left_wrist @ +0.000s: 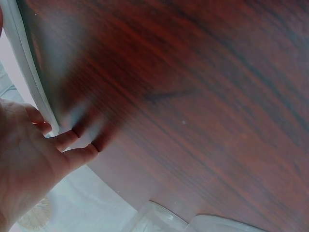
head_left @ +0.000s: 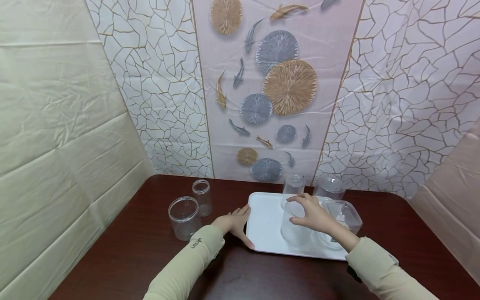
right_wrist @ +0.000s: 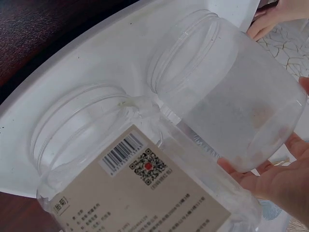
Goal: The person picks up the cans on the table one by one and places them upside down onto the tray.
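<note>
My right hand [head_left: 314, 214] grips a clear plastic jar [right_wrist: 222, 92] round its base, thumb and fingers spread on either side. The jar is upside down, its threaded mouth towards the white tray [head_left: 264, 221]. Beside it on the tray is another upturned clear jar [right_wrist: 203, 159], squarish, with a beige label [right_wrist: 140, 188] bearing a barcode and a QR code. My left hand [head_left: 238, 224] lies along the tray's left edge, fingers extended and thumb apart near the front corner. In the left wrist view its fingertips are right at the rim.
Two more clear containers, a narrower one [head_left: 293, 184] and a wider one [head_left: 330, 187], stand towards the back of the tray. Left of my left hand, a wide clear jar [head_left: 184, 223] and a slim one [head_left: 203, 199] stand upright on the dark wood table [head_left: 123, 258]. Patterned cloth hangs behind.
</note>
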Demonstrator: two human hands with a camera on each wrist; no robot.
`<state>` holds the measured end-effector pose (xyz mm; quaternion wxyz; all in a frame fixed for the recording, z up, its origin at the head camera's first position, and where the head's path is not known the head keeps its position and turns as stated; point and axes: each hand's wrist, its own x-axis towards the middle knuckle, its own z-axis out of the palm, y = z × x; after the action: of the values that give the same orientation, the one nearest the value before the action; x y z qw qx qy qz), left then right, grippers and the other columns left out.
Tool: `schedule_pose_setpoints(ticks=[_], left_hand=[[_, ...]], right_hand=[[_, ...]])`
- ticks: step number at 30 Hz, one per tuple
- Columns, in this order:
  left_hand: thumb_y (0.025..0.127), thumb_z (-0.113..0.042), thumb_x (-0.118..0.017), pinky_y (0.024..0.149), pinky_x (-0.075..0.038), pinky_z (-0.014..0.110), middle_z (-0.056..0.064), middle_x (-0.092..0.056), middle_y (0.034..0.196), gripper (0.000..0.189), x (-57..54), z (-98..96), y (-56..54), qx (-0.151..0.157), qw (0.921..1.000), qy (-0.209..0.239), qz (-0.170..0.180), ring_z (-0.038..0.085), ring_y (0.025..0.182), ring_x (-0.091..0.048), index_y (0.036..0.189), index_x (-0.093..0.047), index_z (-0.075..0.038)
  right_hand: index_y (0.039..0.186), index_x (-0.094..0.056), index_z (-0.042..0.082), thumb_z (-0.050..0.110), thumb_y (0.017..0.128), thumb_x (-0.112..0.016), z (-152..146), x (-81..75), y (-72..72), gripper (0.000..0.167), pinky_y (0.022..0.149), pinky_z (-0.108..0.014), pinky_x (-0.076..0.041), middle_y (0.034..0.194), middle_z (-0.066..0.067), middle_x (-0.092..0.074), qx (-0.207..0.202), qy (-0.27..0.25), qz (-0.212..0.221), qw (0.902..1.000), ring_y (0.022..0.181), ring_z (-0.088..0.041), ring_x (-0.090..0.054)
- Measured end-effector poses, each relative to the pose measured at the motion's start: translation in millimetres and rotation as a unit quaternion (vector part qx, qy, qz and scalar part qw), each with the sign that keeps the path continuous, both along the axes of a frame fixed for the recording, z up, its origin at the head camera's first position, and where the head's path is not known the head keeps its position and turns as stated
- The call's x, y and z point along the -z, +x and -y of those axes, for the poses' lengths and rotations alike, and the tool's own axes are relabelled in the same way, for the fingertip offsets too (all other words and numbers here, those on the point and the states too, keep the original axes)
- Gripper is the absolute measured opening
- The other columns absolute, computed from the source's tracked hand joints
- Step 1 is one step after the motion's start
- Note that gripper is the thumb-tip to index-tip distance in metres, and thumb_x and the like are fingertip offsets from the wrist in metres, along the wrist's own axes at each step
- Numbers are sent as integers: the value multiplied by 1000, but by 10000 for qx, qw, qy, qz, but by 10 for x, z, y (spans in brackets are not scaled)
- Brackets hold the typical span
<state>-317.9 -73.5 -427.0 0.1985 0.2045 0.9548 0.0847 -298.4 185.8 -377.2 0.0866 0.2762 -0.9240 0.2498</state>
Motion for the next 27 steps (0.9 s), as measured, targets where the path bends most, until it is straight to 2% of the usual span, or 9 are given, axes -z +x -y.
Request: schedule_pose_setpoints(ticks=[15, 22, 27], left_hand=[[68, -55, -78, 116, -17, 52, 9, 0, 160, 122, 11, 11, -11, 17, 10000, 85, -2, 34, 146, -10, 152, -5, -4], [69, -55, -77, 116, -17, 51, 8, 1, 160, 122, -1, 6, -22, 36, 10000, 28, 40, 34, 146, -10, 152, -4, -4], [69, -54, -77, 116, -17, 52, 8, 2, 160, 122, -7, 4, -25, 46, 9999, 66, 119, 34, 146, -8, 152, -4, -4]], right_hand=[[125, -55, 3, 17, 76, -75, -13, -83, -3, 54, 78, -60, -44, 115, -24, -46, -291, 519, 448, 9972, 107, -47, -40], [125, -55, 7, 21, 76, -76, -9, -105, -7, 55, 72, -55, -45, 117, -23, -48, -212, 888, 283, 9954, 105, -46, -44], [126, -55, 6, 21, 77, -75, 0, -116, 10, 55, 75, -57, -45, 119, -24, -48, -185, 1045, 251, 9940, 105, -45, -45]])
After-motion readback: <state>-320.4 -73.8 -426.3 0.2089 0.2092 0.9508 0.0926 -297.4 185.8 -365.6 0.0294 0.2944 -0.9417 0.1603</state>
